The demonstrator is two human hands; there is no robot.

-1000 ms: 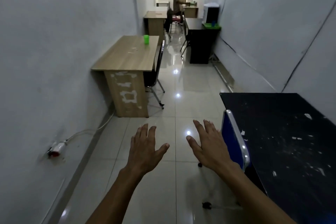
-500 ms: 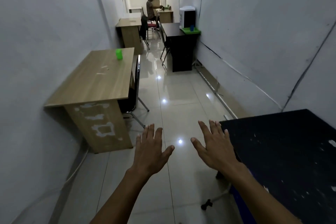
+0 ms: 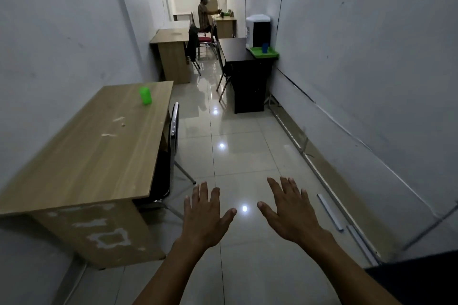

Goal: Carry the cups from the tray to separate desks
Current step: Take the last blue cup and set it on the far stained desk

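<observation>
My left hand (image 3: 205, 215) and my right hand (image 3: 291, 210) are stretched out in front of me over the tiled floor, palms down, fingers spread, holding nothing. A green cup (image 3: 145, 95) stands on the far end of the wooden desk (image 3: 96, 153) to my left. Further down the corridor a green tray (image 3: 257, 53) lies on a black desk (image 3: 235, 51) on the right, with a blue cup (image 3: 265, 47) standing in it. Both hands are far from the cups.
A chair (image 3: 173, 136) is tucked under the near wooden desk. A water dispenser (image 3: 257, 30) stands behind the tray. More wooden desks (image 3: 171, 36) and chairs line the corridor, and a person (image 3: 204, 16) stands at the far end. A black desk corner (image 3: 416, 280) is at bottom right.
I have moved forward down the corridor: the near wooden desk and green cup are closer, the black desk on my right has slid almost out of view. My hands stay open and empty.
</observation>
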